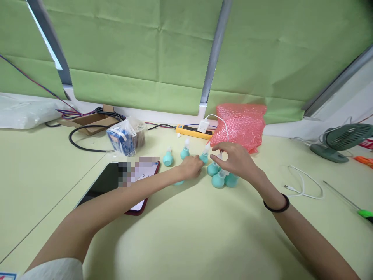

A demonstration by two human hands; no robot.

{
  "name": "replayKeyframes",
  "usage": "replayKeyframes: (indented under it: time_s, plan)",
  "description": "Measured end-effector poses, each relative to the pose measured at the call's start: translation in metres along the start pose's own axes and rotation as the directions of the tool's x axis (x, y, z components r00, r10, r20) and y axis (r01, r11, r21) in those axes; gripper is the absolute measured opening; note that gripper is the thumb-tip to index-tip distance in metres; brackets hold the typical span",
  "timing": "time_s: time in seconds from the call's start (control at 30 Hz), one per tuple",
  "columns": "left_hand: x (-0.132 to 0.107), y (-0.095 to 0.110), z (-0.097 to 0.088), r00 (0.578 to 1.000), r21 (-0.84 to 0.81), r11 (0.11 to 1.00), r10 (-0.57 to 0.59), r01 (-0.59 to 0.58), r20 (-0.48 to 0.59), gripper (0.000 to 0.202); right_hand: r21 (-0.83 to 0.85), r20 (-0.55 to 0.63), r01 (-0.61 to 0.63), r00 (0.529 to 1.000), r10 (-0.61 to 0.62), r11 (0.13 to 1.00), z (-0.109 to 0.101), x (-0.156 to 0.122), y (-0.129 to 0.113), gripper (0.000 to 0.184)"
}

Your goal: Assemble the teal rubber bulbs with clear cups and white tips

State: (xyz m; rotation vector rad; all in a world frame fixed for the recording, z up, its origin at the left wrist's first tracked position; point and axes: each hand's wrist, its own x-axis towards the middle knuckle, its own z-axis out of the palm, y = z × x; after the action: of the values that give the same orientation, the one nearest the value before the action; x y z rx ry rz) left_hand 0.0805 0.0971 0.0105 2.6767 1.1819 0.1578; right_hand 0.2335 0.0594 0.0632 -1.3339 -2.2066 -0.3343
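Several small teal bulb-shaped droppers with white tips stand on a pale green table. My left hand is closed around one teal bulb in a row with two others. My right hand hovers with curled fingers over a cluster of teal bulbs, fingertips pinching at a white tip there. What its fingers hold is hidden. A black band circles my right wrist.
A dark tablet and a red-edged notebook lie at the left. Behind are a plastic bag with a blue box, a yellow power strip, pink bubble wrap, a green fan, a white cable.
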Motion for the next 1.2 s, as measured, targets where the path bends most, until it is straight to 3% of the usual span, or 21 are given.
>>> replayKeyframes:
  time_s: [0.13,0.23,0.27,0.33,0.37,0.4,0.43,0.57,0.77,0.9,0.97,1.07,1.2]
  plan:
    - [-0.013,0.006,-0.016,0.990,-0.210,0.978,-0.037,0.008,-0.135,0.025,0.017,-0.142,0.070,0.988,-0.067,0.997,-0.008,0.002,-0.009,0.015]
    - [-0.042,0.017,-0.039,0.967,-0.402,0.915,-0.074,-0.031,-0.242,0.027,0.056,-0.371,0.211,0.912,-0.176,0.976,-0.026,-0.002,-0.031,0.012]
    - [-0.054,0.021,-0.046,0.963,-0.459,0.887,-0.086,-0.043,-0.257,0.030,0.075,-0.400,0.260,0.892,-0.209,0.963,-0.033,-0.005,-0.041,0.013]
    - [-0.081,0.032,-0.061,0.960,-0.580,0.812,-0.104,-0.068,-0.259,0.031,0.148,-0.357,0.298,0.905,-0.230,0.943,-0.047,-0.013,-0.061,0.018]
    - [-0.094,0.037,-0.068,0.967,-0.781,0.620,-0.141,-0.080,-0.211,0.024,0.192,-0.311,0.307,0.920,-0.239,0.932,-0.053,-0.018,-0.071,0.022]
    - [-0.106,0.042,-0.074,0.981,-0.902,0.429,-0.150,-0.049,-0.124,0.017,0.222,-0.281,0.323,0.925,-0.257,0.920,-0.059,-0.022,-0.079,0.025]
    - [-0.116,0.047,-0.080,0.986,-0.956,0.294,-0.153,-0.016,-0.064,0.014,0.239,-0.261,0.331,0.927,-0.268,0.913,-0.064,-0.026,-0.086,0.026]
    - [-0.140,0.059,-0.093,0.994,-0.992,0.104,-0.085,0.073,0.064,0.005,0.299,-0.213,0.334,0.937,-0.279,0.894,-0.076,-0.037,-0.101,0.023]
    - [-0.143,0.059,-0.091,0.990,-0.992,0.008,-0.070,0.126,0.126,0.005,0.253,-0.276,0.302,0.933,-0.230,0.919,-0.083,-0.043,-0.105,0.021]
    - [-0.140,0.058,-0.086,0.990,-0.928,-0.351,-0.018,0.127,0.142,0.016,0.207,-0.343,0.363,0.896,-0.280,0.909,-0.086,-0.038,-0.106,0.018]
    - [-0.139,0.059,-0.082,0.990,-0.871,-0.472,0.035,0.134,0.134,0.009,0.215,-0.350,0.384,0.889,-0.296,0.898,-0.086,-0.036,-0.106,0.019]
    - [-0.139,0.062,-0.076,0.990,-0.850,-0.506,0.072,0.143,0.124,0.010,0.275,-0.316,0.369,0.907,-0.279,0.888,-0.085,-0.035,-0.105,0.018]
    - [-0.144,0.066,-0.075,0.992,-0.879,-0.461,0.098,0.120,0.084,0.009,0.277,-0.323,0.365,0.907,-0.272,0.889,-0.086,-0.035,-0.104,0.017]
